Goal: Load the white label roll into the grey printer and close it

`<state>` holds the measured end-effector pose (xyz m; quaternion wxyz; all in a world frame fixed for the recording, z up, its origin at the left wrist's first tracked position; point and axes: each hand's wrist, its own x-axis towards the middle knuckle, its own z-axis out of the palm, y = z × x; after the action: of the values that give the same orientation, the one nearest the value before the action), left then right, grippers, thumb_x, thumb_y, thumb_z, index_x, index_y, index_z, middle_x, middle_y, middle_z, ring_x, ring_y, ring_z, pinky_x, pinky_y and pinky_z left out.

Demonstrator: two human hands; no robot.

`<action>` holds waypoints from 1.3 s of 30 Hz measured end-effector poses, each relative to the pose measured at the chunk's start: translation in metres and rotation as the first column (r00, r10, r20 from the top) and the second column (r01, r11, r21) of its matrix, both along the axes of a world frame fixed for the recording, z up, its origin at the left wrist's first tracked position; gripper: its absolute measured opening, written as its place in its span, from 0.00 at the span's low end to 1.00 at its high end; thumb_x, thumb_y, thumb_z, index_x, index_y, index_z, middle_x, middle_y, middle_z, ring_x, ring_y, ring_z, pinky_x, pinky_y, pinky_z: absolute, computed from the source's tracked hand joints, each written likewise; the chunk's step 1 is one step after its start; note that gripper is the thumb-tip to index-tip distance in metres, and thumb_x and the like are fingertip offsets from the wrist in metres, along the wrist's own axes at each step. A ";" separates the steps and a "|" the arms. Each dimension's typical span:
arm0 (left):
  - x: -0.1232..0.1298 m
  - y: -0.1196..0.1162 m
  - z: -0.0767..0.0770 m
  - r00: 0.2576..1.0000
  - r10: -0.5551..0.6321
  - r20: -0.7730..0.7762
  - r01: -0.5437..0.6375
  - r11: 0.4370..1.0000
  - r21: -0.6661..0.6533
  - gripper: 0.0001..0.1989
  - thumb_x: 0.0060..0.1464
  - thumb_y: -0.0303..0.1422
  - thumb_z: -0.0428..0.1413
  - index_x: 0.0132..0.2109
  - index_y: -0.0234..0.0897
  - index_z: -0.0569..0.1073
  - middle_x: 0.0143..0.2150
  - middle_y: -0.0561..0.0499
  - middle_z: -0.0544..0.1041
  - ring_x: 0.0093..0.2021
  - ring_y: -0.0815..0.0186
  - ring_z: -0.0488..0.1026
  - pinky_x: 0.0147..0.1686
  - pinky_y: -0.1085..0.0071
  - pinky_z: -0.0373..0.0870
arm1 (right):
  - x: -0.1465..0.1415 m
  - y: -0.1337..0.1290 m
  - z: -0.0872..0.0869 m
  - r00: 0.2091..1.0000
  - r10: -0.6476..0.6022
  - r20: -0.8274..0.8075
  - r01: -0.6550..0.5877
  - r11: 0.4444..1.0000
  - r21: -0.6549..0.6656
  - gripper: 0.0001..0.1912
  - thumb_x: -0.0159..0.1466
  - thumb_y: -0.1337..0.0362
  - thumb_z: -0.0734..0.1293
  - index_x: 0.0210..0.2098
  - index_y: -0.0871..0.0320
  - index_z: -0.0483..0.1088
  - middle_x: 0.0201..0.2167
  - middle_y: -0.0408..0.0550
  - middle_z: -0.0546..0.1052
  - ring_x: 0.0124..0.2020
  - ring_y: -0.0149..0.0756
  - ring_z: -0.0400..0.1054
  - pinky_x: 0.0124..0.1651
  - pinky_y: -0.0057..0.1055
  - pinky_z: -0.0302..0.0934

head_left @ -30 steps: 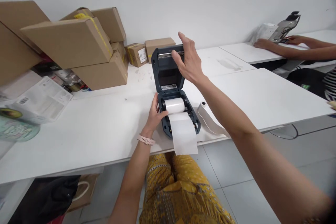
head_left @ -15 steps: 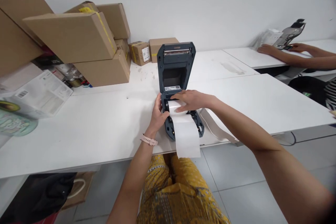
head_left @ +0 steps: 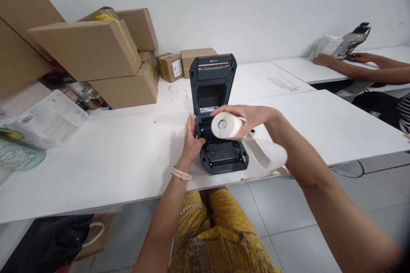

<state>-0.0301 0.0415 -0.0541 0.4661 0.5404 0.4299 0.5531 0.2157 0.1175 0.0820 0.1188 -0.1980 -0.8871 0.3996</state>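
A dark grey label printer (head_left: 224,165) stands on the white table with its lid raised and its roll bay bare. My left hand (head_left: 192,141) grips the printer's left side, thumb over the rim and fingers along the outside. Above the bay, my right hand (head_left: 256,118) is closed around a roll of white label paper (head_left: 228,126), tilted so that its hollow core faces left. The loose end of the paper curls down to the right, past the printer's side. A strip of paper (head_left: 283,171) lies at the table edge, partly hidden behind it.
Cardboard boxes (head_left: 86,51) are stacked at the left, with small boxes (head_left: 198,57) by the wall behind the printer. A white carton (head_left: 51,115) and a green can (head_left: 22,155) stand far left. Another person's arms (head_left: 358,74) rest on the right-hand table near a bottle (head_left: 352,42).
My right hand has lifted the label roll out of the printer's bay and turned it. Its loose end has swung from the printer's front to the right. My left hand stays on the printer.
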 end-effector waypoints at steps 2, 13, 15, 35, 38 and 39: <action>0.001 0.000 0.000 1.000 0.006 -0.001 -0.006 1.000 0.011 0.58 0.49 0.30 0.65 0.78 0.47 0.41 0.83 0.40 0.43 0.82 0.49 0.43 0.77 0.52 0.50 | 0.026 -0.007 0.008 0.985 -0.099 -0.141 0.087 0.993 -0.084 0.49 0.48 0.47 0.82 0.65 0.49 0.67 0.60 0.51 0.78 0.57 0.50 0.74 0.58 0.42 0.69; 0.003 0.000 0.000 0.999 0.031 -0.018 -0.031 0.999 0.034 0.55 0.50 0.33 0.65 0.78 0.46 0.44 0.82 0.41 0.45 0.81 0.49 0.45 0.77 0.53 0.51 | 0.065 0.019 -0.039 0.763 -0.619 -0.184 0.576 0.781 -0.242 0.37 0.46 0.59 0.79 0.54 0.52 0.69 0.53 0.50 0.77 0.52 0.50 0.72 0.54 0.46 0.70; 0.003 0.000 -0.001 0.999 0.034 -0.022 -0.034 0.999 0.036 0.55 0.51 0.34 0.65 0.78 0.47 0.45 0.82 0.41 0.45 0.81 0.50 0.45 0.77 0.53 0.51 | 0.064 0.026 -0.046 0.773 -0.616 -0.154 0.573 0.781 -0.248 0.36 0.47 0.61 0.78 0.54 0.52 0.68 0.52 0.49 0.76 0.51 0.48 0.72 0.54 0.45 0.69; 0.003 0.001 -0.001 0.998 0.052 -0.036 -0.050 0.998 0.033 0.53 0.51 0.35 0.66 0.78 0.47 0.49 0.82 0.43 0.49 0.81 0.49 0.46 0.77 0.54 0.50 | 0.113 -0.020 -0.123 0.777 -0.618 -0.115 0.504 0.722 -0.475 0.34 0.56 0.46 0.79 0.58 0.48 0.73 0.66 0.54 0.75 0.65 0.51 0.70 0.63 0.49 0.68; 0.004 0.001 -0.001 0.998 0.051 -0.028 -0.050 0.998 0.040 0.53 0.50 0.35 0.66 0.78 0.47 0.49 0.82 0.43 0.49 0.81 0.49 0.45 0.78 0.55 0.49 | 0.096 -0.036 -0.127 0.797 -0.603 -0.040 0.526 0.726 -0.443 0.32 0.53 0.46 0.80 0.53 0.52 0.76 0.51 0.52 0.82 0.49 0.47 0.78 0.51 0.44 0.74; 0.004 0.001 0.000 0.999 0.049 -0.024 -0.048 0.998 0.041 0.53 0.50 0.35 0.66 0.78 0.46 0.49 0.82 0.42 0.48 0.81 0.49 0.45 0.78 0.55 0.50 | 0.092 -0.038 -0.126 0.788 -0.614 -0.048 0.532 0.718 -0.449 0.31 0.53 0.46 0.80 0.51 0.53 0.77 0.47 0.52 0.83 0.45 0.47 0.78 0.47 0.43 0.74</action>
<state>-0.0263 0.0420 -0.0545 0.4362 0.5459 0.4375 0.5660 0.3077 0.0792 -0.0438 0.2781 -0.4446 -0.6603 0.5375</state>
